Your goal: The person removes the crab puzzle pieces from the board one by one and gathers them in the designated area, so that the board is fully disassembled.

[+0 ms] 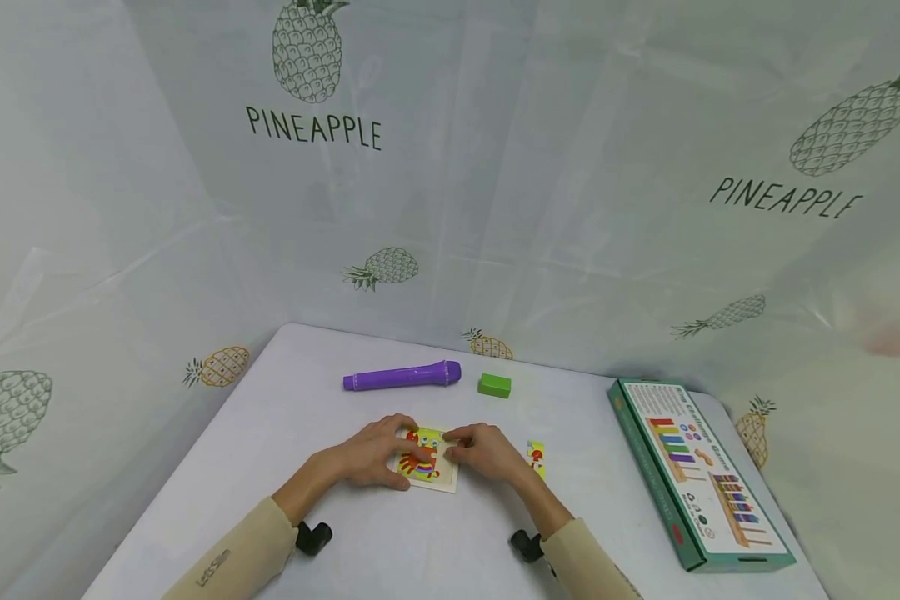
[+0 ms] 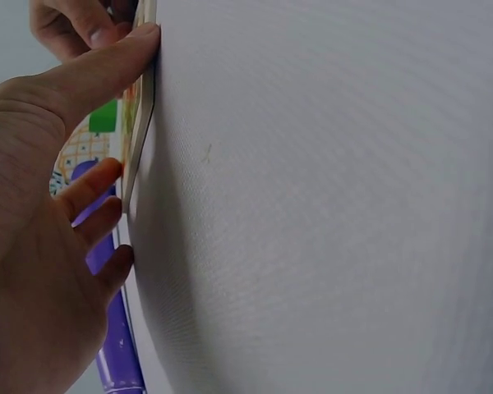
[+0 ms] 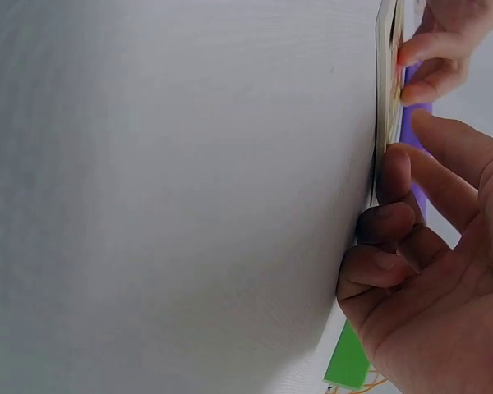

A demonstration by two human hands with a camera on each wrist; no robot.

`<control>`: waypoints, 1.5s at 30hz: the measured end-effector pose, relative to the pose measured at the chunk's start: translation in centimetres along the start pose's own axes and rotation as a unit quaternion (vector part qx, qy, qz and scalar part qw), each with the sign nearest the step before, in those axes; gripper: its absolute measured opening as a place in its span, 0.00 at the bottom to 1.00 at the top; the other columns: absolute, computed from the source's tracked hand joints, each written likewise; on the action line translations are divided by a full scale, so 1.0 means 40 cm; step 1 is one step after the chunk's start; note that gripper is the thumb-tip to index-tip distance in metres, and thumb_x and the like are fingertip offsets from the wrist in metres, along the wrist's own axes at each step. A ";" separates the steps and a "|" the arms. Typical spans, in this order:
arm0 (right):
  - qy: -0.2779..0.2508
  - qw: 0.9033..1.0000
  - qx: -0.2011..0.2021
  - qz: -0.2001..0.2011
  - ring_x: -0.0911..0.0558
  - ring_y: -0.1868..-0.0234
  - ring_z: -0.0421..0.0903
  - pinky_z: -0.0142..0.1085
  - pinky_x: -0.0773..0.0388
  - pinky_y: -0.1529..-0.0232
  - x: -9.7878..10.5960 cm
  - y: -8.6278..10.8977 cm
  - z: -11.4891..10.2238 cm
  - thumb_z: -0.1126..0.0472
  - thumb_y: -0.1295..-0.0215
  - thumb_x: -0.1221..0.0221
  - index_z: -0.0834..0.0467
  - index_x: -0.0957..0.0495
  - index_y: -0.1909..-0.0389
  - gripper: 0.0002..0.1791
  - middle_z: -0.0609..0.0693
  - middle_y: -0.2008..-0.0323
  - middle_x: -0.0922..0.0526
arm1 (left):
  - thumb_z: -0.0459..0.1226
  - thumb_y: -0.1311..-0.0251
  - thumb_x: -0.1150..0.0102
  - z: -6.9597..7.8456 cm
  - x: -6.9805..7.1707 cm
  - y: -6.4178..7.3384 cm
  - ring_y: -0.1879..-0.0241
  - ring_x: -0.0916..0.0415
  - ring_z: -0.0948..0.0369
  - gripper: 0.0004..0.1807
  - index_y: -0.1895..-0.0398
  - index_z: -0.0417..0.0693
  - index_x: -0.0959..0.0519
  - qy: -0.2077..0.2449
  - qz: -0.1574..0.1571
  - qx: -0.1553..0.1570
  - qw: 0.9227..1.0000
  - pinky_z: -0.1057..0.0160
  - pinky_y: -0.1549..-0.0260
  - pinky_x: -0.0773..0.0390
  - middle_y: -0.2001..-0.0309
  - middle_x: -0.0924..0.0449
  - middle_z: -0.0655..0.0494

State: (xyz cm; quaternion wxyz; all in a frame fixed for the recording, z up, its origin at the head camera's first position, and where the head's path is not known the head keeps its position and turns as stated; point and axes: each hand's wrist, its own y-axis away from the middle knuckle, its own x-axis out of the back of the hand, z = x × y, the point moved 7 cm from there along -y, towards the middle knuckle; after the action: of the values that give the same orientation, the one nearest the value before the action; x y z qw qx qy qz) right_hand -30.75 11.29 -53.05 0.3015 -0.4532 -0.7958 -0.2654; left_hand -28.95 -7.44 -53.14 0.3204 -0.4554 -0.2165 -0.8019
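Note:
A small square wooden picture puzzle (image 1: pixel 425 468) lies on the table, its bright yellow, red and rainbow pieces filling the left part and bare wood showing on the right. My left hand (image 1: pixel 375 452) spans its left side. In the left wrist view, the thumb (image 2: pixel 135 49) touches the near edge and the other fingers are spread out. My right hand (image 1: pixel 487 452) is at the puzzle's right side. In the right wrist view, its index fingertip touches the board edge, its thumb stays apart, and the other fingers bend loosely. Beside the right hand lies a yellow-and-red puzzle strip (image 1: pixel 536 457).
Behind the hands are a purple microphone-shaped tube (image 1: pixel 402 377) and a green block (image 1: pixel 494 385). A green and white game box (image 1: pixel 701 475) lies at the right of the white table (image 1: pixel 420 550). A pineapple-print sheet (image 1: pixel 495 167) hangs behind.

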 end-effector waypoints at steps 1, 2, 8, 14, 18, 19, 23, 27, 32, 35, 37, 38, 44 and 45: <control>0.000 1.000 0.001 0.000 0.26 0.66 0.41 0.34 0.31 0.66 0.000 0.000 -0.001 0.53 0.32 0.37 0.53 0.17 0.43 0.19 0.43 0.69 0.21 | 0.54 0.44 0.29 -0.001 -0.001 0.000 0.32 0.39 0.50 0.27 0.39 0.80 0.22 -0.001 0.000 0.000 1.000 0.39 0.34 0.39 0.30 0.38 0.54; -0.001 1.000 0.002 0.001 0.26 0.66 0.41 0.34 0.31 0.66 -0.001 0.000 -0.001 0.53 0.32 0.37 0.54 0.17 0.43 0.19 0.43 0.69 0.21 | 0.54 0.44 0.29 -0.001 -0.001 0.000 0.32 0.39 0.50 0.27 0.39 0.81 0.22 -0.003 0.000 0.000 1.000 0.39 0.34 0.39 0.30 0.37 0.54; -0.010 1.000 -0.001 0.006 0.26 0.65 0.42 0.35 0.31 0.65 -0.002 -0.002 -0.001 0.53 0.32 0.37 0.53 0.16 0.45 0.18 0.43 0.69 0.21 | 0.55 0.44 0.30 -0.001 -0.003 0.003 0.29 0.41 0.48 0.28 0.38 0.82 0.23 -0.007 0.000 -0.002 1.000 0.37 0.33 0.41 0.29 0.38 0.54; -0.028 1.000 -0.008 0.006 0.25 0.62 0.43 0.38 0.28 0.61 -0.004 -0.005 0.001 0.52 0.32 0.38 0.54 0.15 0.46 0.17 0.42 0.66 0.19 | 0.54 0.43 0.30 0.007 0.002 0.007 0.32 0.39 0.50 0.28 0.37 0.80 0.24 -0.011 0.007 -0.011 1.000 0.39 0.35 0.39 0.30 0.37 0.54; -0.032 0.999 -0.008 0.007 0.25 0.62 0.43 0.38 0.28 0.60 -0.003 -0.005 0.000 0.53 0.31 0.38 0.55 0.15 0.47 0.16 0.43 0.67 0.19 | 0.53 0.43 0.30 0.009 0.003 0.009 0.32 0.38 0.50 0.29 0.36 0.79 0.24 -0.014 0.011 -0.015 1.000 0.39 0.35 0.39 0.29 0.37 0.54; -0.033 0.999 -0.008 0.008 0.24 0.63 0.43 0.38 0.28 0.61 -0.003 -0.005 -0.001 0.54 0.31 0.38 0.55 0.15 0.47 0.16 0.43 0.67 0.19 | 0.53 0.43 0.30 0.009 0.003 0.008 0.32 0.38 0.50 0.30 0.35 0.79 0.24 -0.014 0.009 -0.015 1.000 0.39 0.34 0.39 0.29 0.37 0.54; -0.034 0.999 -0.011 0.008 0.25 0.64 0.42 0.37 0.28 0.62 -0.004 -0.003 -0.002 0.54 0.31 0.38 0.55 0.16 0.47 0.16 0.43 0.68 0.19 | 0.54 0.43 0.30 0.009 0.003 0.008 0.29 0.41 0.50 0.31 0.34 0.80 0.26 -0.015 0.003 -0.008 1.000 0.38 0.33 0.42 0.29 0.37 0.55; -0.036 0.999 -0.012 0.008 0.25 0.64 0.42 0.36 0.29 0.62 -0.004 -0.003 -0.004 0.54 0.31 0.38 0.55 0.16 0.47 0.15 0.43 0.68 0.19 | 0.54 0.43 0.30 0.010 0.005 0.007 0.29 0.42 0.50 0.31 0.35 0.81 0.26 -0.017 -0.001 -0.004 1.000 0.38 0.33 0.42 0.29 0.37 0.56; -0.033 0.999 0.001 0.013 0.25 0.66 0.41 0.35 0.29 0.64 0.000 -0.003 -0.011 0.55 0.31 0.39 0.57 0.16 0.48 0.15 0.43 0.70 0.20 | 0.54 0.43 0.30 0.011 0.007 0.006 0.28 0.43 0.50 0.31 0.34 0.80 0.26 -0.022 -0.004 -0.006 1.000 0.38 0.33 0.43 0.29 0.37 0.55; -0.031 0.999 0.006 0.016 0.25 0.68 0.40 0.34 0.29 0.65 0.002 -0.006 -0.013 0.55 0.31 0.39 0.58 0.16 0.49 0.15 0.43 0.70 0.20 | 0.54 0.43 0.31 0.011 0.006 0.005 0.29 0.42 0.51 0.31 0.34 0.80 0.26 -0.028 -0.004 -0.009 1.000 0.38 0.33 0.42 0.30 0.37 0.55; -0.029 0.999 0.008 0.020 0.25 0.68 0.40 0.33 0.28 0.66 0.002 -0.008 -0.012 0.56 0.31 0.38 0.58 0.16 0.49 0.15 0.43 0.71 0.20 | 0.54 0.43 0.31 0.010 0.005 0.004 0.29 0.42 0.51 0.31 0.34 0.80 0.26 -0.029 -0.004 -0.011 1.000 0.38 0.34 0.41 0.30 0.37 0.56; -0.031 0.999 0.007 0.021 0.25 0.68 0.40 0.33 0.28 0.66 0.002 -0.009 -0.011 0.56 0.31 0.38 0.58 0.16 0.50 0.14 0.43 0.71 0.20 | 0.54 0.43 0.31 0.010 0.005 0.004 0.29 0.41 0.52 0.31 0.34 0.80 0.26 -0.028 -0.004 -0.011 1.000 0.38 0.34 0.41 0.30 0.37 0.56; -0.035 0.999 -0.001 0.036 0.24 0.68 0.40 0.33 0.26 0.67 0.000 -0.019 -0.004 0.58 0.32 0.38 0.57 0.15 0.53 0.11 0.43 0.69 0.19 | 0.55 0.44 0.31 0.009 0.003 0.003 0.30 0.40 0.51 0.31 0.35 0.79 0.25 -0.034 0.000 -0.018 0.999 0.39 0.35 0.39 0.30 0.36 0.55; -0.036 0.999 -0.004 0.039 0.24 0.68 0.40 0.33 0.26 0.67 -0.001 -0.021 -0.002 0.58 0.32 0.38 0.57 0.15 0.54 0.10 0.43 0.70 0.19 | 0.55 0.44 0.31 0.009 0.003 0.003 0.31 0.40 0.51 0.31 0.35 0.79 0.25 -0.036 0.001 -0.019 0.999 0.39 0.35 0.39 0.31 0.36 0.55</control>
State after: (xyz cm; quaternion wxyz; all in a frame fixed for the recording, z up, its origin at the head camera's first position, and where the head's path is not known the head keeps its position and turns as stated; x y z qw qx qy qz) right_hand -31.47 10.83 -53.13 0.2812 -0.4943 -0.7866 -0.2403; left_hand -28.71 -7.33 -52.84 0.3044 -0.4897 -0.2124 -0.7889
